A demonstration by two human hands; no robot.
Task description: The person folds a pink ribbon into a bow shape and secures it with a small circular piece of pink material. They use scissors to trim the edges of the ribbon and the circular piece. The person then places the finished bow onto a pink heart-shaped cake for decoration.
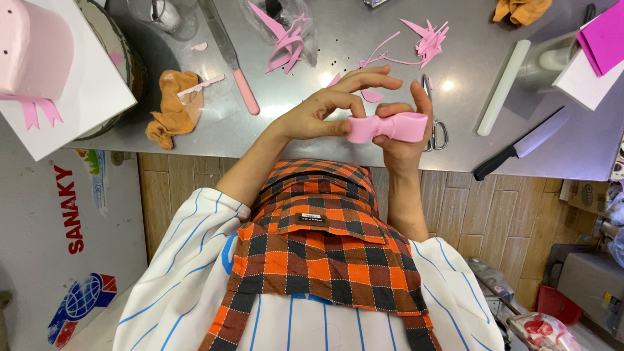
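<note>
Left hand (325, 110) pinches the bow (388, 127) centre, right hand (406, 140) cradles it (press gently, keep loops puffed)

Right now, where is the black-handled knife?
In the head view the black-handled knife lies on the steel table at picture right, beyond the right hand, between the scissors and white rolling pin.

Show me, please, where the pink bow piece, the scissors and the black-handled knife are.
pink bow piece (389, 127), head view, on its front face.
scissors (439, 133), head view, on a handle loop.
black-handled knife (495, 163), head view, on the handle.
</note>
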